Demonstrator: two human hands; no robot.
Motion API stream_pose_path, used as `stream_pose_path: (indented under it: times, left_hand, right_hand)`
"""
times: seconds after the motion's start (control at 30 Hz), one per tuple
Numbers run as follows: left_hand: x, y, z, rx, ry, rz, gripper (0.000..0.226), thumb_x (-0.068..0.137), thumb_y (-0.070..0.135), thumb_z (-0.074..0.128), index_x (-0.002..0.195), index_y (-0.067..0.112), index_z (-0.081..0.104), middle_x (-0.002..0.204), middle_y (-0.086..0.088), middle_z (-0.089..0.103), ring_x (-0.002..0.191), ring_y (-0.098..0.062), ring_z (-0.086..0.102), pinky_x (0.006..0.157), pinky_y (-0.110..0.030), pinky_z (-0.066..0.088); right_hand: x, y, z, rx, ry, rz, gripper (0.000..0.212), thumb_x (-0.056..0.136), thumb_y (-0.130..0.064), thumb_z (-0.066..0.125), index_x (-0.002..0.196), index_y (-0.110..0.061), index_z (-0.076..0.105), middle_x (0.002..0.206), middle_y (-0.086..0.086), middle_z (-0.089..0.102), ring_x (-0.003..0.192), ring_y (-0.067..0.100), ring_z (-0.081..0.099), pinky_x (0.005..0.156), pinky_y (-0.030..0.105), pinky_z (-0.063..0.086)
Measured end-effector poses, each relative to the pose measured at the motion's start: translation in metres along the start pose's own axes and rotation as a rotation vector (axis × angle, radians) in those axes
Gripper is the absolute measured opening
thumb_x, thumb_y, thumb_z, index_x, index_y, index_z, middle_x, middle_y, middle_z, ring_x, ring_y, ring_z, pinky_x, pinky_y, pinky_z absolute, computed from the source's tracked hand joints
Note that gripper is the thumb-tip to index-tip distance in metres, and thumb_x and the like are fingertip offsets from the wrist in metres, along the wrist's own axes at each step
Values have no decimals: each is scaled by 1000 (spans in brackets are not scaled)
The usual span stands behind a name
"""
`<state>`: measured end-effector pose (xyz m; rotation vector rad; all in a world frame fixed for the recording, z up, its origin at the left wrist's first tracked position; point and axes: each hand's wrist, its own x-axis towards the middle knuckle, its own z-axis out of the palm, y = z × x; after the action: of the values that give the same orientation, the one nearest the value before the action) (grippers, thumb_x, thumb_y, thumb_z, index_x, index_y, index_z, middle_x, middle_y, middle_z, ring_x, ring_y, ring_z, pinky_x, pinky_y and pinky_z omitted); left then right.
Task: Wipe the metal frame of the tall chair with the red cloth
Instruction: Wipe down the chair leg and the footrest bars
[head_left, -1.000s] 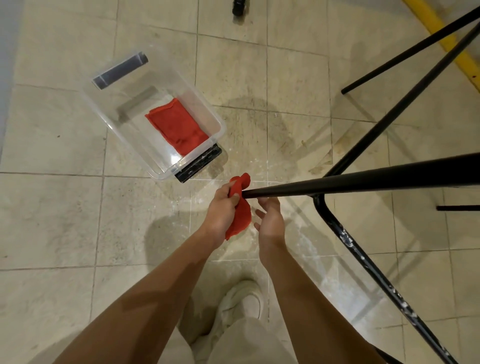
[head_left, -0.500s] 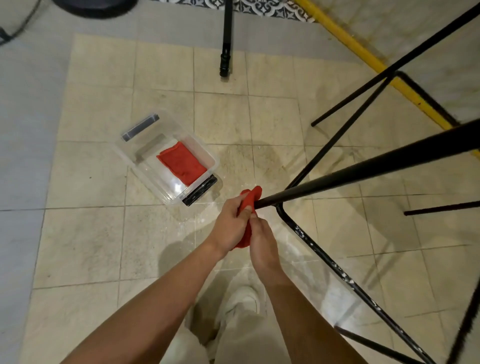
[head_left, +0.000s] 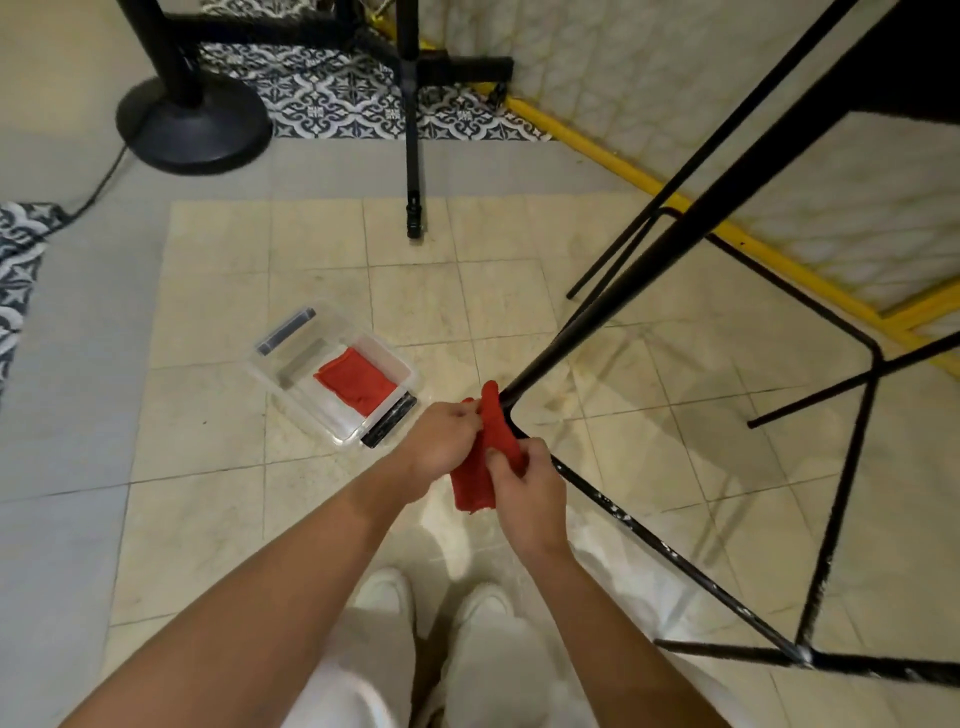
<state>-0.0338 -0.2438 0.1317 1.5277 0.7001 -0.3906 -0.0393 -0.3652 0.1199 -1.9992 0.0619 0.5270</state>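
Red cloth (head_left: 485, 457), one of two in view, is bunched against the black metal chair frame (head_left: 623, 285) at the corner where one slanting leg meets one paint-chipped lower bar; its loose end hangs below that corner. Two bare hands hold it. The left hand (head_left: 441, 447) pinches the upper part of the cloth between thumb and curled fingers, just beside the leg. The right hand (head_left: 524, 493) grips the lower part, fingers curled round the fabric and close against the bar. The second cloth (head_left: 356, 382), also red, lies folded flat inside one clear plastic box (head_left: 306, 364) on the tiled floor, to the left of the hands and apart from them. Two white shoes (head_left: 384, 592) stand below the forearms. Farther back stand one round black base (head_left: 192, 124) with an upright post and one thin black pole (head_left: 413, 171) reaching down to the tiles. One yellow strip (head_left: 623, 171) runs diagonally behind the chair legs.
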Motion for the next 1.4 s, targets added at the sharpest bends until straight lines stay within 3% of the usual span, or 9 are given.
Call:
stream_pose_path:
  times: [0.23, 0.3, 0.43, 0.5, 0.63, 0.83, 1.0, 1.23, 1.4]
  left_hand:
    - [-9, 0, 22, -144, 137, -55, 22, 77, 5, 73, 86, 22, 61, 101, -8, 64, 96, -24, 64, 83, -33, 54]
    - [-11, 1, 26, -118, 82, 14, 22, 77, 6, 74, 92, 20, 65, 100, -4, 64, 96, -19, 63, 79, -26, 54]
    - [-7, 5, 27, -118, 71, 16, 24, 84, 7, 65, 103, 21, 70, 94, 0, 65, 89, -11, 59, 86, -25, 50]
    - [-3, 3, 23, -45, 149, 7, 23, 84, 7, 61, 98, 23, 71, 94, 1, 66, 85, -8, 56, 86, -24, 47]
    - [2, 0, 14, 160, 278, 13, 27, 84, 7, 55, 102, 20, 70, 97, 2, 66, 82, -11, 58, 77, -22, 47]
    - [1, 2, 8, 282, 335, 22, 32, 86, 4, 55, 111, 19, 67, 102, 1, 65, 90, -17, 60, 82, -31, 53]
    - [2, 6, 1, 245, 338, 0, 34, 86, 3, 54, 114, 19, 65, 96, 4, 64, 75, -12, 57, 72, -25, 52]
    - [3, 2, -7, 192, 377, -24, 32, 86, 3, 55, 111, 19, 67, 92, 2, 64, 86, -14, 56, 89, -29, 49]
    - [2, 5, -1, 297, 307, 12, 30, 87, 5, 56, 112, 19, 65, 87, 1, 66, 69, -13, 58, 69, -24, 51]
  right_hand:
    - [-3, 3, -17, 17, -72, -95, 63, 76, -22, 68, 125, -44, 35, 114, -1, 57, 94, 17, 65, 76, 35, 58]
    - [1, 7, -22, -46, -52, -128, 68, 77, -20, 70, 131, -43, 35, 125, -2, 52, 106, 12, 58, 85, 29, 54]
    - [10, 8, -33, -146, 57, -91, 60, 91, -20, 59, 143, -32, 29, 123, 0, 46, 95, 5, 48, 65, 1, 41]
    - [15, 9, -34, -198, 66, -77, 59, 94, -23, 55, 145, -34, 26, 123, 2, 45, 94, 7, 48, 61, 3, 40]
    - [25, 5, -33, -289, 65, -74, 55, 96, -29, 49, 145, -35, 26, 128, 4, 43, 104, 17, 52, 84, 19, 40]
    - [40, -4, -25, -526, 86, -59, 43, 95, -37, 50, 137, -34, 43, 124, 4, 44, 102, 25, 58, 83, 34, 51]
    - [40, -4, -28, -696, 80, -80, 42, 91, -40, 55, 133, -36, 48, 117, 2, 48, 98, 23, 59, 79, 31, 46]
    - [35, 1, -38, -776, 61, -73, 38, 91, -37, 55, 128, -34, 53, 116, 1, 52, 94, 22, 61, 76, 31, 48]
    - [36, 1, -38, -764, 79, -40, 37, 91, -39, 55, 127, -30, 56, 115, 3, 53, 94, 24, 62, 78, 34, 51]
